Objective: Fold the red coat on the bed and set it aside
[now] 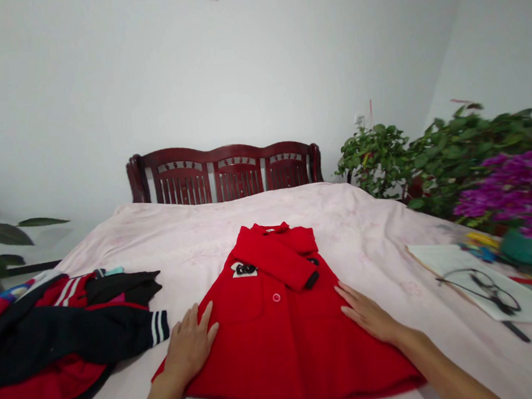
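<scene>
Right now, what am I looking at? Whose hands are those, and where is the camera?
The camera sits on a person's head and looks forward and down, so you see that person's own two arms reaching out from the bottom of the picture. No machine here, only bare hands.

In front is a bed with a pale pink cover. A small red coat lies spread flat on it, one sleeve folded across the chest. The left hand lies flat on the coat's left edge, and the right hand lies flat on its right edge. Neither hand grips anything.

To the left is a pile of dark and red clothes. To the right lie glasses on white paper, with green plants behind.
</scene>
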Demonstrator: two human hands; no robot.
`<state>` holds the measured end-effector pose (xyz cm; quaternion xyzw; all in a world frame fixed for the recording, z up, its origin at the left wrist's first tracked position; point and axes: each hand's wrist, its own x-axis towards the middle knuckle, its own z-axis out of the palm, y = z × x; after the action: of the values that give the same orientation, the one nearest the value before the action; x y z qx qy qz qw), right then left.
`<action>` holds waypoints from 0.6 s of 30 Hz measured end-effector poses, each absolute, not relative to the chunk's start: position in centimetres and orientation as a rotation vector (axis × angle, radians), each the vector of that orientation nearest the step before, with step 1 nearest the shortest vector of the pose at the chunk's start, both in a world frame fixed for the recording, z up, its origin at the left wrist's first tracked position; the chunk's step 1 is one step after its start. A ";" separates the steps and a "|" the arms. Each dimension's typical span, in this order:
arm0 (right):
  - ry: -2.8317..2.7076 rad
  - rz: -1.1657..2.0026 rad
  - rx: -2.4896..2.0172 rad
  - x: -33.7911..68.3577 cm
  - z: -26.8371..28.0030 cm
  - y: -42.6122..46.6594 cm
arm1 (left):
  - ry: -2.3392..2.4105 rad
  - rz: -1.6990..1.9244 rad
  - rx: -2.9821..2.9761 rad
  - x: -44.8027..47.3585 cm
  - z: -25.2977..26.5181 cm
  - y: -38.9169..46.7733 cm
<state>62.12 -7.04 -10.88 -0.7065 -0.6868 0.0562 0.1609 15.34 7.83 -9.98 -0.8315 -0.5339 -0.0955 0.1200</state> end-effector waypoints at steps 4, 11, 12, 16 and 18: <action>-1.794 0.205 -2.042 62.0 -11.2 -8.6 | -1.573 -0.352 -2.493 13.5 -10.5 7.0; -1.543 0.284 -2.051 61.7 -11.3 -9.4 | -1.741 -0.657 -2.485 9.8 -11.9 4.7; -1.524 0.296 -2.030 61.8 -11.2 -9.4 | -1.790 -0.682 -2.452 9.4 -11.8 4.5; -1.450 0.365 -1.907 62.2 -11.0 -9.7 | -1.978 -0.662 -2.310 8.5 -10.3 3.7; -1.404 0.368 -1.900 62.5 -10.7 -10.2 | -1.997 -0.620 -2.332 8.4 -9.2 3.4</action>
<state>62.49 -10.24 -10.73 -0.7394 -0.5462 0.1432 0.3666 8.37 3.45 -9.16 -0.7445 -0.6375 -0.1981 0.0045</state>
